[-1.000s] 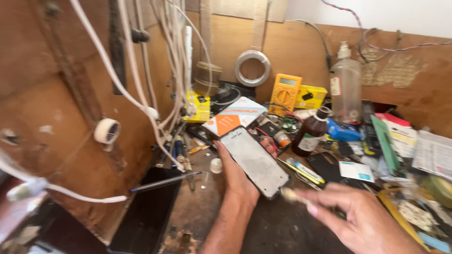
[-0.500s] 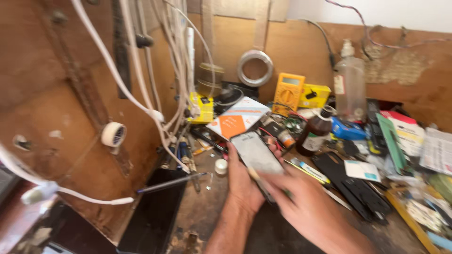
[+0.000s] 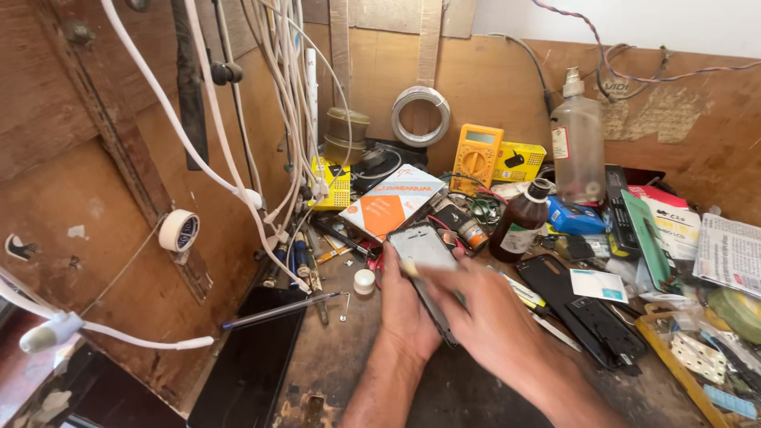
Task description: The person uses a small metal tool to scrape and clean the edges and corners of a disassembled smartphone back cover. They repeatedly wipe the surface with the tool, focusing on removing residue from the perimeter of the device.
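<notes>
The left hand (image 3: 408, 305) is gripping a flat grey smartphone with a pale screen (image 3: 422, 252) from underneath, fingers curled up around its left edge, holding it tilted just above the dark worn wooden workbench (image 3: 349, 357) near the middle of the view. The right hand (image 3: 491, 321) is lying across the lower half of the phone, its fingertips (image 3: 420, 269) pressing on the screen; the hand is blurring, so I cannot tell whether it is pinching a small tool or only touching the glass.

Just behind the phone an orange and white flat cardboard box (image 3: 394, 202) is leaning at an angle. To its left a small yellow printed packet (image 3: 333, 182) is sitting under the hanging white cables (image 3: 277, 119). Further back a yellow handheld multimeter (image 3: 474, 158) is standing against the plywood wall, with a yellow box bearing a black picture (image 3: 519, 161) right beside it. A brown glass bottle with a white label (image 3: 519, 222) is standing near the phone's right, and a tall clear plastic bottle with a red-edged label (image 3: 577, 147) is rising behind it. A blue packet (image 3: 575, 218) is lying between them. At the right edge a folded printed paper (image 3: 729, 254) is being cut off by the frame. A white tape roll (image 3: 178, 230) is hanging on the left wall. The lower end of the phone is hiding under the right hand.
</notes>
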